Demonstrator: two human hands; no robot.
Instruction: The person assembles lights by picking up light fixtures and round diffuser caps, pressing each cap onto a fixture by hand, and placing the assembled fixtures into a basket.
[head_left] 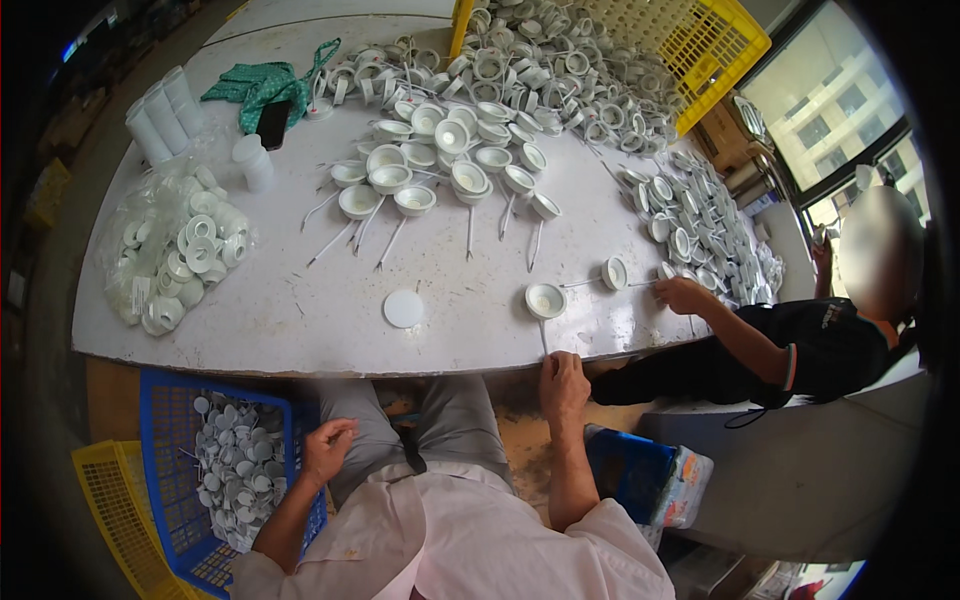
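My right hand (565, 385) is at the table's front edge, its fingers closed on the white wire of a small round white lamp housing (546, 300). That housing lies on the table with its open cup facing up. My left hand (328, 448) hangs over my lap beside the blue basket, fingers loosely curled together, with nothing visible in them. A flat white disc (404, 309) lies on the table in front of me. Farther back stands a cluster of white lamp housings (415, 200) with their wires trailing toward me.
A co-worker's hand (684, 296) at right touches another housing (614, 273). Heaps of white rings (580, 80) spill from a yellow crate (715, 50). At left lie a plastic bag of white caps (190, 245), white tubes, a green cloth (262, 88) and a phone. A blue basket (165, 480) holds white discs.
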